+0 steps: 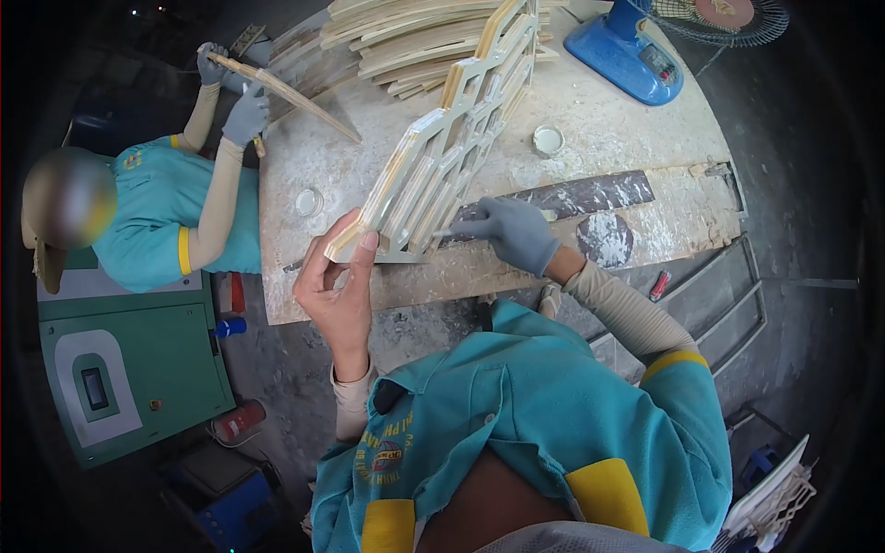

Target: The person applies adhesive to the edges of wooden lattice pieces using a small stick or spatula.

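My bare left hand [343,281] grips the near end of a pale wooden lattice panel [438,152], its thumb on one side and its fingers behind. The panel stands tilted over the table, with slanted openings and a stepped edge. My right hand [516,235], in a grey glove, is at the panel's lower right side, fingers pressed together and pointing left. Anything thin between those fingers is too small to make out. Beneath this hand lies a dark board [590,195] smeared with white.
An open tub of pale paste [548,140] and another small tub [309,202] stand on the table [673,138]. Wooden pieces [406,46] are stacked at the back. A blue fan base [627,55] is at back right. A gloved co-worker [175,203] holds a wooden strip [295,97] at left.
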{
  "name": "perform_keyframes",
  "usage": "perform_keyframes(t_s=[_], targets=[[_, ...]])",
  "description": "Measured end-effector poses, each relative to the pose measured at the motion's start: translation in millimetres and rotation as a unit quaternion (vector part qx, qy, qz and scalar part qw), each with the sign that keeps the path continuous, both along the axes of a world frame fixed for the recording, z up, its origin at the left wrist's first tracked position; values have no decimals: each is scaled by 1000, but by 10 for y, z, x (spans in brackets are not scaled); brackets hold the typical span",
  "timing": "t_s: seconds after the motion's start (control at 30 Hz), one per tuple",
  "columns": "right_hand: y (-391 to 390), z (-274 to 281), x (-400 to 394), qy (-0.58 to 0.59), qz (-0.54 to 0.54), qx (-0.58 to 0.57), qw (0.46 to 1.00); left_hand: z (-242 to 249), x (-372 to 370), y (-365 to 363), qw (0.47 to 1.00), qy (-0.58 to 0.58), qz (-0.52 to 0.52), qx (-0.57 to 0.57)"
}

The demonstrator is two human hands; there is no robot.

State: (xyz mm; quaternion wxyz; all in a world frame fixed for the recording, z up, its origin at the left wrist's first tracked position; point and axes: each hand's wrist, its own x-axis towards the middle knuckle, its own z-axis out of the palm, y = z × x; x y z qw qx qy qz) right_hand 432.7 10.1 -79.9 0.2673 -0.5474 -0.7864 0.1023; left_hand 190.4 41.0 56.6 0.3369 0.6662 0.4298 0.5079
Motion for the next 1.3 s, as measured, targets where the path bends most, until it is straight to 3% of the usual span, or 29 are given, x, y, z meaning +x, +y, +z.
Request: perform_keyframes(t_s=[0.13, 0.23, 0.4, 0.47, 0.57, 0.73, 0.83, 0.9, 1.0, 1.13, 1.23, 1.3], targets=[[129, -3, 117, 29, -100, -14, 994, 20, 7, -16, 1000, 4, 0, 3], [86, -85, -17, -30, -99, -25, 994, 8, -7, -9, 1000, 12, 1, 2], [-61, -69, -122, -8, -34, 18, 999, 0, -4, 10, 1000, 15, 1, 6], [4, -48, -29, 25, -105, -38, 993, -9, -11, 12, 1000, 5, -4, 1], [68, -18, -3, -22, -163, -14, 986, -8, 5, 0, 1000, 2, -1, -3], [-101, -88, -244, -20, -107, 48, 993, 9, 10, -3, 1000, 15, 2, -2], [-81, 43, -207, 48, -118, -13, 992, -9, 25, -2, 1000, 10, 6, 2], [25, 51, -141, 36, -216, -72, 973, -13, 17, -16, 1000, 2, 4, 6], [-82, 16, -343, 49, -170, -39, 983, -1, 28, -12, 1000, 20, 8, 3], [-217, 12, -539, 64, -130, -86, 986, -16, 29, -23, 1000, 3, 5, 3], [-156, 238, -369, 85, -133, -157, 975, -19, 24, -33, 1000, 11, 4, 8], [-68, 347, -252, 50, -205, -166, 963, -21, 29, -44, 1000, 9, 4, 7]])
